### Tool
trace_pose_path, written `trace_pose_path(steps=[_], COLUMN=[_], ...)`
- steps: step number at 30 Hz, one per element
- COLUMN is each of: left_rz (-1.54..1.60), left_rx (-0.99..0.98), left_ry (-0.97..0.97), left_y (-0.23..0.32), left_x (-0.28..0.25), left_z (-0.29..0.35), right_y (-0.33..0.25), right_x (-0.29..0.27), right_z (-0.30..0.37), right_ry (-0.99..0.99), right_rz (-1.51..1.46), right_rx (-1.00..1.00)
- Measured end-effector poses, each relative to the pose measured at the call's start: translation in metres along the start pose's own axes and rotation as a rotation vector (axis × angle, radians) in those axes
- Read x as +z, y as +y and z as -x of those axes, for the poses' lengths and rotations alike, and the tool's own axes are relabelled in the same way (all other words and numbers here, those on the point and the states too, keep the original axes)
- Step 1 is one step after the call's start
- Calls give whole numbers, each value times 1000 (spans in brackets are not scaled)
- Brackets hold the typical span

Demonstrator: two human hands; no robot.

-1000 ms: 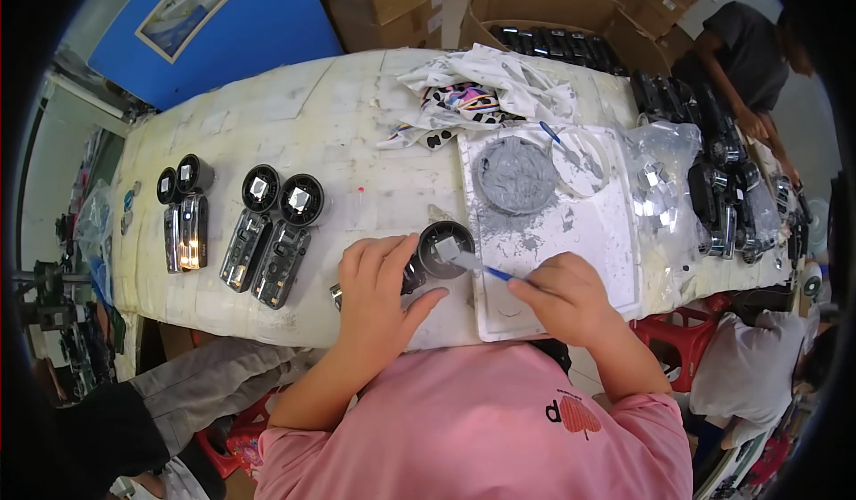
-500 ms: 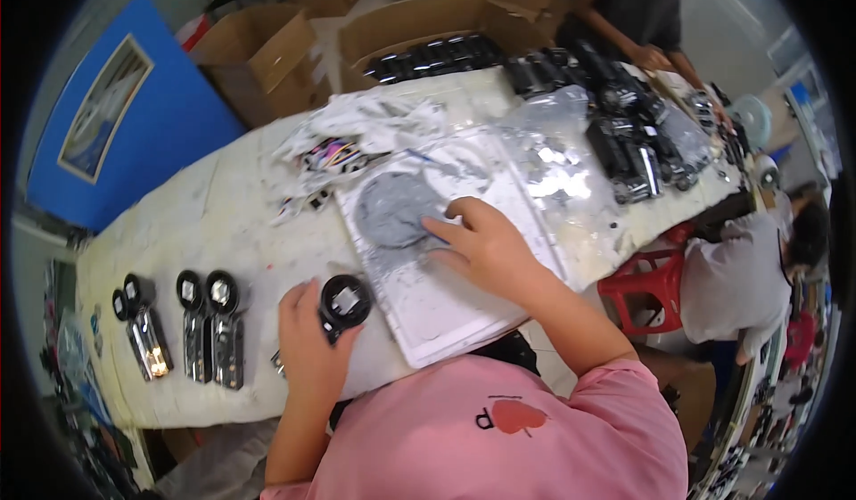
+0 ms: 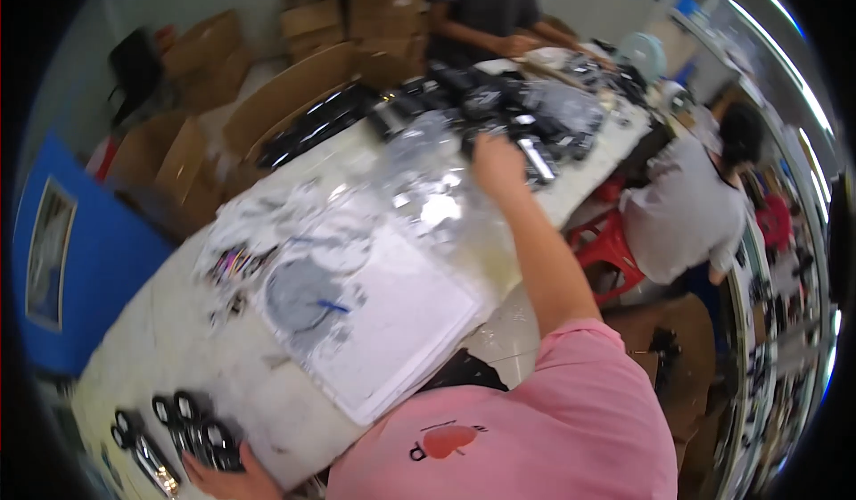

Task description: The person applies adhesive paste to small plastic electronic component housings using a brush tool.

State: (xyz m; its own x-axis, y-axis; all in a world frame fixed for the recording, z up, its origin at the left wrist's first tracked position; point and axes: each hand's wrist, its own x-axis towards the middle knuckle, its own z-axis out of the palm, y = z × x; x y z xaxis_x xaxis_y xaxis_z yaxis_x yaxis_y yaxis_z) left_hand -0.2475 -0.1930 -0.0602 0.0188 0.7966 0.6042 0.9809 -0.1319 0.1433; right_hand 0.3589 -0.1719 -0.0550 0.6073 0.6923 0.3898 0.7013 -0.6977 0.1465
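My left hand [image 3: 234, 479] is at the lower left of the table, thumb and fingers on either side of a black round-headed device [image 3: 218, 438]. That device stands in a row beside other black devices of the same kind [image 3: 185, 406], each with a ring-shaped head and a glossy body. Far across the table, my right hand [image 3: 499, 167] reaches into a pile of glossy black housings [image 3: 481, 99]. Its fingertips are blurred against the dark parts, so their grip does not show. A blue pen-like tool [image 3: 333, 307] lies on a grey round pad [image 3: 299, 295] on a white board [image 3: 392, 322].
White rags [image 3: 267, 215] and colourful small pieces [image 3: 239, 264] lie left of the board. Clear plastic bags [image 3: 428, 179] spread beyond it. Open cardboard boxes [image 3: 169, 161] stand behind the table. One person [image 3: 486, 10] works at the far end; another [image 3: 687, 206] sits by a red stool [image 3: 606, 255].
My left hand has carried the black device down to the row at left. My right hand has left the blue tool on the pad and stretched out to the far pile. The view has turned right.
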Motion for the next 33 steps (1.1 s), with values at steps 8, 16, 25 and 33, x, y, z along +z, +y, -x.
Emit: trace_pose_path(steps=[8, 16, 25, 33], left_rz=[249, 2029, 1553, 1678], left_rx=[454, -766, -557, -456], left_ry=[167, -1300, -1201, -1196], left_y=[63, 116, 128, 121], left_x=[-32, 36, -26, -8], left_z=[-30, -31, -74, -58], right_y=[-37, -171, -197, -186], right_x=[-82, -165, -165, -162], right_z=[42, 158, 202, 207], right_ry=[84, 463, 307, 48], right_rz=[-475, -1513, -1495, -1352], right_rx=[-185, -1166, -1646, -1753])
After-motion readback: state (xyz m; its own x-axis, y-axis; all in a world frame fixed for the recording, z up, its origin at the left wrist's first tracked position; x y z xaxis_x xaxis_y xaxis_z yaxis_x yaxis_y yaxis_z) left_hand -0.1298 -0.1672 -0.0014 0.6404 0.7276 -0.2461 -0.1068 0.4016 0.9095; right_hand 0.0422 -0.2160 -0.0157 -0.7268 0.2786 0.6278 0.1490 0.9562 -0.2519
